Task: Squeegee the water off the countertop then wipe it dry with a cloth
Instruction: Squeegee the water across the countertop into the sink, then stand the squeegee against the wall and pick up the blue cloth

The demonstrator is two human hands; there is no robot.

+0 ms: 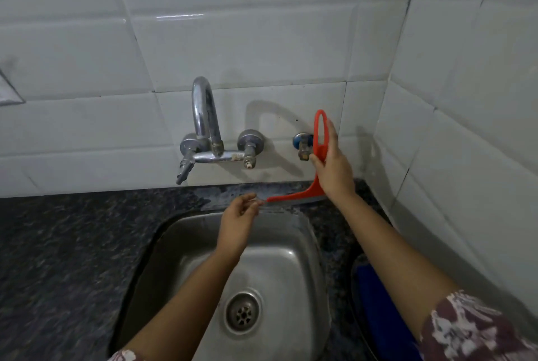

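My right hand (334, 170) grips the loop handle of a red squeegee (297, 196), which stands upright behind the sink with its blade on the dark speckled countertop (72, 244). A wet patch shows on the counter strip between the sink and the wall. My left hand (238, 219) hovers over the sink's back edge, and its fingertips pinch or touch the blade's left tip. A blue cloth (375, 302) lies on the counter at the sink's right, partly hidden under my right forearm.
A steel sink (302, 258) with a round drain (243, 311) is set into the counter. A chrome wall tap (203, 133) and a small blue-handled valve (301, 145) stick out of the white tiled wall. A tiled side wall closes in the right.
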